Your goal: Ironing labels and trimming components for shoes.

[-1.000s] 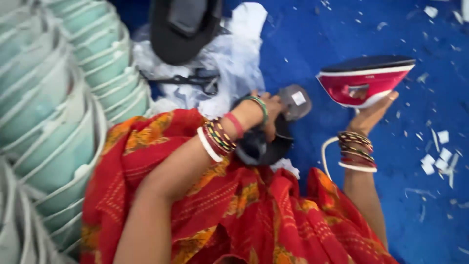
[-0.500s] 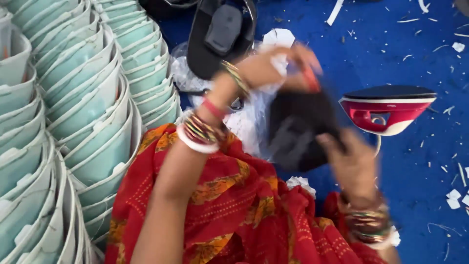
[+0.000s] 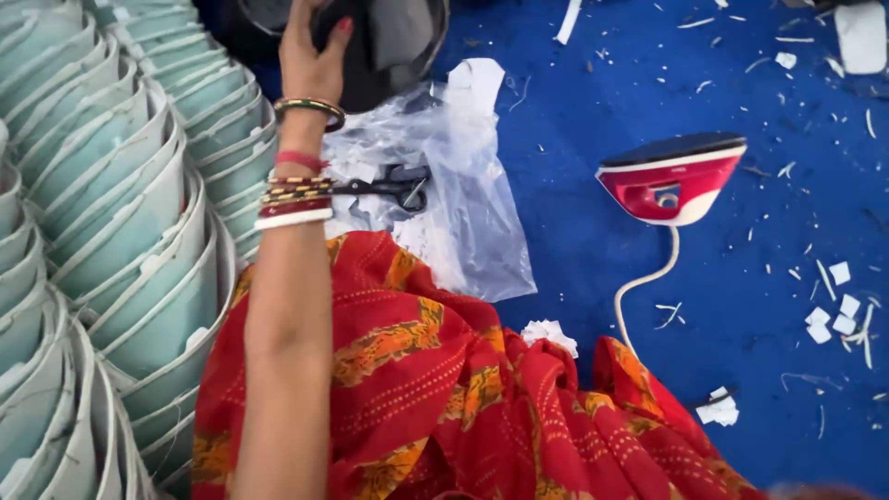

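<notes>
Inspector: You are working on a blue floor covering (image 3: pixel 769 278). Tell me what lies directly on it.

Operator: To the right stands a red and white iron (image 3: pixel 669 179) on its heel, its pale cord (image 3: pixel 639 287) trailing toward the near side. At the centre lies a clear plastic sheet (image 3: pixel 472 204).

Inspector: You have stacked pale green curved pieces (image 3: pixel 102 231) all along the left. Small white paper scraps (image 3: pixel 833 310) are scattered over the right half, with one crumpled white bit (image 3: pixel 548 333) near the centre. A dark rounded piece (image 3: pixel 389 46) sits at the far edge.
</notes>
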